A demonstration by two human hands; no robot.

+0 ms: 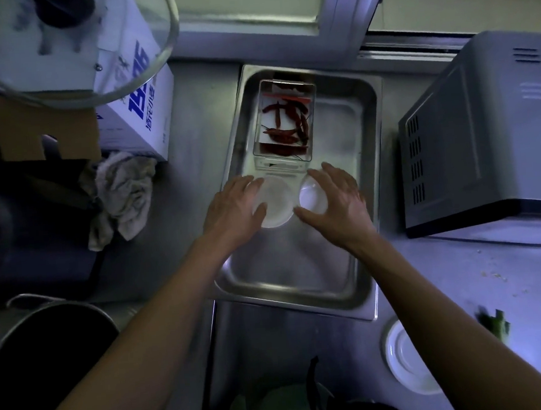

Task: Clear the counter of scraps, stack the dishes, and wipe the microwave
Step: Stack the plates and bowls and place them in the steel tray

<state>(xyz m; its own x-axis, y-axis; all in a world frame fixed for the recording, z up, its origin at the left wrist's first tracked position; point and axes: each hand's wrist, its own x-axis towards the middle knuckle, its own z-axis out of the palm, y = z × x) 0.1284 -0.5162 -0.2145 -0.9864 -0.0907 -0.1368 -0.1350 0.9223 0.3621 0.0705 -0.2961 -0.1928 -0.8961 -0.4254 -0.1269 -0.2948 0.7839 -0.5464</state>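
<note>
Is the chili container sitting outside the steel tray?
No, the chili container sits inside the steel tray, at its far end beyond the two white dishes.

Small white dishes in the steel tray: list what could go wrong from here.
1. The left hand and right hand each rest on a small round white dish with spread fingers; the dishes sit edge to edge, so stacking them could knock them together or let one slip.
2. The clear plastic box of dried red chillies stands just behind them in the rectangular steel tray; a lifted dish might bump it.
</note>
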